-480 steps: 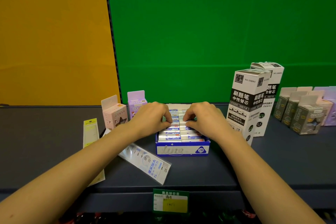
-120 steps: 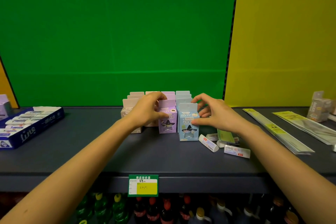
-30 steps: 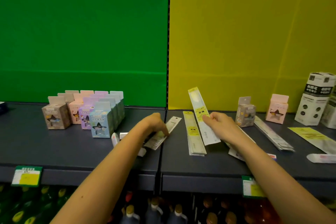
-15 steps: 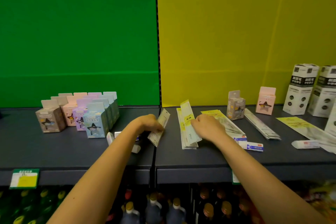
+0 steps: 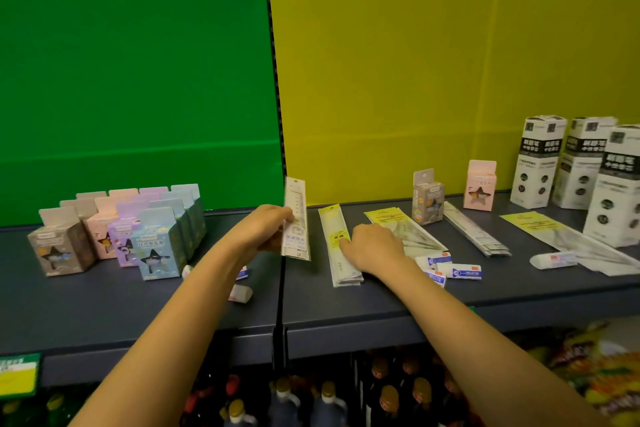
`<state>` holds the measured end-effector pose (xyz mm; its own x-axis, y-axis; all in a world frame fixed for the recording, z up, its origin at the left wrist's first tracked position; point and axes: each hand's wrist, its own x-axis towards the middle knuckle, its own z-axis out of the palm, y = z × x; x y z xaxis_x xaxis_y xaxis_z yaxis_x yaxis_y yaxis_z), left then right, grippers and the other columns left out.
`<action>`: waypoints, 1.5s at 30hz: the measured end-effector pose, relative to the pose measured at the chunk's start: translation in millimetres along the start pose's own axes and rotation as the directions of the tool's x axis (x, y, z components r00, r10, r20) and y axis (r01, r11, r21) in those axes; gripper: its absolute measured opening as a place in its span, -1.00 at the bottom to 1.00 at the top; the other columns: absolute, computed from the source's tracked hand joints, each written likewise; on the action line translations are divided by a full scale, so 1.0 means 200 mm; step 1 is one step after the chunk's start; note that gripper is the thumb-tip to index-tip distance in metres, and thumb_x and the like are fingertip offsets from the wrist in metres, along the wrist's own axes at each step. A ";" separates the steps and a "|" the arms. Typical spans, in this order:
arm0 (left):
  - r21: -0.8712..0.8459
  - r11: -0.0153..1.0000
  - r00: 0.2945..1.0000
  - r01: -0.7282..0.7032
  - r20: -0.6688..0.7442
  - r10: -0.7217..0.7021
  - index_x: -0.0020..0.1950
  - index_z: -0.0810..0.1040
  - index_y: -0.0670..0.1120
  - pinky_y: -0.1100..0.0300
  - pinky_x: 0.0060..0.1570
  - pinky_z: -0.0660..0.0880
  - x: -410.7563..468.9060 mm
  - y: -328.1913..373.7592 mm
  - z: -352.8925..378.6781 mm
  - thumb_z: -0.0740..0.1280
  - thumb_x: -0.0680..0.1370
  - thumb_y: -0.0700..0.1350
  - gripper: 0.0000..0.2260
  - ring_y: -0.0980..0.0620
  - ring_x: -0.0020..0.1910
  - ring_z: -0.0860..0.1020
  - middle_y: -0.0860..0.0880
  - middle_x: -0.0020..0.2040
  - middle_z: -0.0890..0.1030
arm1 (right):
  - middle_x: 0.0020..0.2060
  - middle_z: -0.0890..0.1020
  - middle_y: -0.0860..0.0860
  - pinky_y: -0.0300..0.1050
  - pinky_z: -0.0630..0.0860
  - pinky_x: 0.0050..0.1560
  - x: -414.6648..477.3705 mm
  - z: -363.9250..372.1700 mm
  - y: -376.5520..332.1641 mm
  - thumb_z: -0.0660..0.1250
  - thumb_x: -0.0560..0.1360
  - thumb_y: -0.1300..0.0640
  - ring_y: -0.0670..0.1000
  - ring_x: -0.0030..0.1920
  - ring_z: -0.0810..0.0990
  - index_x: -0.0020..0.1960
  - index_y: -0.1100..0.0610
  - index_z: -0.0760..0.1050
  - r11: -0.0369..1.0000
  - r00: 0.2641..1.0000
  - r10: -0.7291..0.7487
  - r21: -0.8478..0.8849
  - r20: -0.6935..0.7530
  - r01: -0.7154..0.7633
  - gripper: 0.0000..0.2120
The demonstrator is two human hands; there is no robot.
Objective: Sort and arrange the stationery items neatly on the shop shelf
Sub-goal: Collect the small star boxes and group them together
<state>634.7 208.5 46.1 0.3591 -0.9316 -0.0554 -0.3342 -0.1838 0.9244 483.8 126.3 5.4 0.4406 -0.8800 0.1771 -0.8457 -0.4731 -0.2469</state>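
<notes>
My left hand (image 5: 265, 229) grips a packaged ruler (image 5: 296, 218) and holds it nearly upright above the seam of the dark shelf (image 5: 138, 308). My right hand (image 5: 372, 246) lies flat, fingers down, on a stack of yellow-labelled ruler packs (image 5: 337, 246) lying on the shelf. Right of it lie a wider yellow-headed pack (image 5: 398, 224) and several white erasers (image 5: 457, 269). Two more erasers (image 5: 240, 293) lie partly hidden under my left forearm.
A tidy block of pastel star boxes (image 5: 117, 232) stands at the left. A grey star box (image 5: 427, 199), a pink star box (image 5: 479, 189), another ruler stack (image 5: 476, 232), tall white refill cartons (image 5: 575, 163) and a loose eraser (image 5: 552, 259) sit at the right. Bottles fill the shelf below.
My left hand has lifted the packaged ruler from a low tilt to nearly upright. My right hand has settled flat on the ruler stack. The view has shifted slightly right.
</notes>
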 end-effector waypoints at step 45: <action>0.719 0.690 0.737 -0.083 -0.422 0.528 0.17 0.33 -0.17 0.11 -0.25 0.32 0.44 0.50 1.22 0.38 0.41 0.15 -0.47 -0.12 -0.10 0.52 -0.14 -0.06 0.56 | 0.34 0.31 0.16 0.02 0.32 0.28 0.38 -0.53 1.46 0.39 0.43 0.09 0.16 0.34 0.33 0.39 0.23 0.19 0.962 0.968 -0.087 0.232 -0.234 0.143 -0.37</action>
<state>420.8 31.5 42.5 0.4557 -0.6511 0.6069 -0.8870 -0.2752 0.3707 239.0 -75.0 47.0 0.4299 -0.8013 0.4160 -0.6813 -0.5902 -0.4330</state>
